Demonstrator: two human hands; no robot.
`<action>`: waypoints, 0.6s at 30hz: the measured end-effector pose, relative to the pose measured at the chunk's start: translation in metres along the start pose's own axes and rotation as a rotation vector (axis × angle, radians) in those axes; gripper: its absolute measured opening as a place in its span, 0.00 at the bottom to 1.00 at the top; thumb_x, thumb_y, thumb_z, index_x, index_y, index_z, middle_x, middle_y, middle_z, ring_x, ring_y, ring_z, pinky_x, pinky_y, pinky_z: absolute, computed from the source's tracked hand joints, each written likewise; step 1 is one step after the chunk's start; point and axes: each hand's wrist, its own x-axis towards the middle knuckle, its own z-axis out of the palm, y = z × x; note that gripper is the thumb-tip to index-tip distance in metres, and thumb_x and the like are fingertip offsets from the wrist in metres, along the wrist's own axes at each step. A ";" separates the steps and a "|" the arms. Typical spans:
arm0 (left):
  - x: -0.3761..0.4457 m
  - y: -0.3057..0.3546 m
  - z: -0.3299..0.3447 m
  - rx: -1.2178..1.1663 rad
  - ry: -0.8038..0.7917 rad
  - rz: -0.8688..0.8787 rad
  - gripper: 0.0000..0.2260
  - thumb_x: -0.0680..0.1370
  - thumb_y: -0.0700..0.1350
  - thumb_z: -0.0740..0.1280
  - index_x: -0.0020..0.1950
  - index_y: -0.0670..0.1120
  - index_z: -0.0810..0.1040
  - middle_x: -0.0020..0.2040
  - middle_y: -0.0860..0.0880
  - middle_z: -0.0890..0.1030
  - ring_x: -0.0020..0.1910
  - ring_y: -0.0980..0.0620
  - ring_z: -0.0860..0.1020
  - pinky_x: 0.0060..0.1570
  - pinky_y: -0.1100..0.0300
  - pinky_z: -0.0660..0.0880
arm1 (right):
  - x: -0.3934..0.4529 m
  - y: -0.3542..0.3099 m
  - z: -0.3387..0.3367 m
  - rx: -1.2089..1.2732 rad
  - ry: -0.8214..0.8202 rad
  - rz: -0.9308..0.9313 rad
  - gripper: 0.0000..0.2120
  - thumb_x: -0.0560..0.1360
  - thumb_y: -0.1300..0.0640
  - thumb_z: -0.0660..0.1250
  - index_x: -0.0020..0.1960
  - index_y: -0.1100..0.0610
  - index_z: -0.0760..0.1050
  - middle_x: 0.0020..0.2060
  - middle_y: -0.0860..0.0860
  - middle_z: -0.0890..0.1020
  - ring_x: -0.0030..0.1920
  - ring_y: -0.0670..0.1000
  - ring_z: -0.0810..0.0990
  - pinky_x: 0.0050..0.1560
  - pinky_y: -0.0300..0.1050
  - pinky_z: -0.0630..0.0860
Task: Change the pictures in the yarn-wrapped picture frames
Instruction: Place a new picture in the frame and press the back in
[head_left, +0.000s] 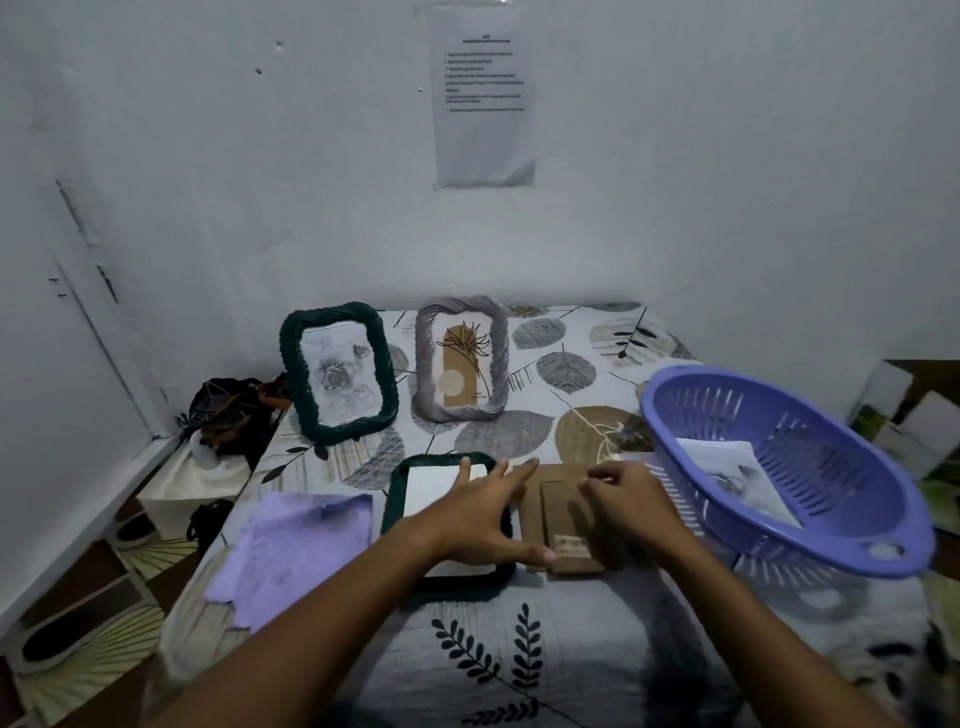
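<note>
**Hands over a flat green frame and its cardboard backing**

The left hand (480, 512) reaches forward with fingers straight and spread, palm down over the right side of the dark green yarn-wrapped frame lying flat (447, 525) on the bed; its fingertips reach toward the brown cardboard backing board (563, 519) beside the frame, thumb out near the board's lower left corner. It grips nothing. The right hand (626, 499) hovers over the board's right half, fingers curled inward — whether they pinch the board's edge or merely touch it, I cannot tell.

The flat frame shows a pale, blank-looking centre. The backing board lies just beside it, touching or nearly so.

Behind, two frames stand upright against the wall: a dark green yarn-wrapped frame with a grey rose drawing (338, 375), and to its right a grey yarn-wrapped frame with a tan plant print (461, 358).

Around — a crumpled lilac cloth (296, 551) left of the flat frame; a tilted purple slotted plastic basket (789, 467) at right, holding a printed paper sheet (737, 478). All rest on a leaf-patterned bedsheet (561, 639). A printed notice (483, 96) is stuck to the white wall.
</note>
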 end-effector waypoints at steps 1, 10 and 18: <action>0.002 0.005 0.003 0.017 -0.003 -0.006 0.46 0.72 0.63 0.69 0.79 0.52 0.44 0.79 0.47 0.52 0.78 0.47 0.46 0.72 0.47 0.34 | -0.002 0.005 0.001 -0.016 0.012 0.012 0.16 0.78 0.55 0.64 0.64 0.58 0.74 0.53 0.54 0.80 0.45 0.47 0.77 0.39 0.35 0.72; 0.008 0.006 0.014 0.015 0.043 0.024 0.50 0.71 0.66 0.68 0.79 0.48 0.40 0.77 0.46 0.59 0.77 0.51 0.55 0.70 0.48 0.29 | 0.000 0.013 0.012 0.095 0.057 0.078 0.18 0.74 0.58 0.68 0.64 0.56 0.74 0.58 0.55 0.79 0.51 0.52 0.79 0.50 0.46 0.79; 0.012 -0.006 0.017 -0.122 0.003 0.004 0.53 0.69 0.68 0.68 0.77 0.51 0.34 0.74 0.46 0.65 0.76 0.56 0.56 0.72 0.46 0.29 | -0.009 -0.004 0.003 0.570 -0.158 0.217 0.13 0.70 0.71 0.70 0.53 0.62 0.80 0.46 0.58 0.82 0.43 0.58 0.82 0.34 0.47 0.80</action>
